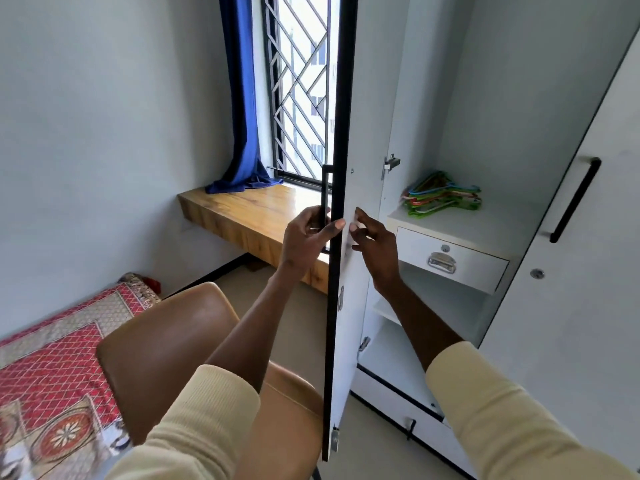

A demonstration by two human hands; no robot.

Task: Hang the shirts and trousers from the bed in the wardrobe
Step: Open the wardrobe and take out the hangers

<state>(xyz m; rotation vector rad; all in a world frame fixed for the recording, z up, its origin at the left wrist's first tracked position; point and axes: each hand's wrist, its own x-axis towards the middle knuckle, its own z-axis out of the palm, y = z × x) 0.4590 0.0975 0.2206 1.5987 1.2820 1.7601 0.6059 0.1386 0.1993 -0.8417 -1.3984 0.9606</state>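
Your left hand (304, 237) is curled round the black handle (325, 199) on the outer face of the open wardrobe door (360, 168), thumb lying across the door's dark edge; your right hand (375, 245) sits on the inner white face of the same door, fingers loosely bent with the tips touching the panel, gripping nothing that you can make out; both cream sleeves (502, 410) are pushed up the forearms. The wardrobe (519, 98) stands open on its left half, its right door (588, 271) closed with a black bar handle; inside, a heap of coloured hangers (441, 199) lies on the white shelf (460, 223) above a small drawer (450, 259) with a metal pull; lower shelves show beneath. The bed (62, 358), covered in a red patterned spread, lies at your lower left, well apart from the wardrobe; no shirts or trousers show on the visible part of it. A tan chair (166, 341) stands between you and the bed; beyond the door a wooden tabletop (249, 213) runs under the barred window (298, 88), with a blue curtain (242, 98) pooling on its far end.
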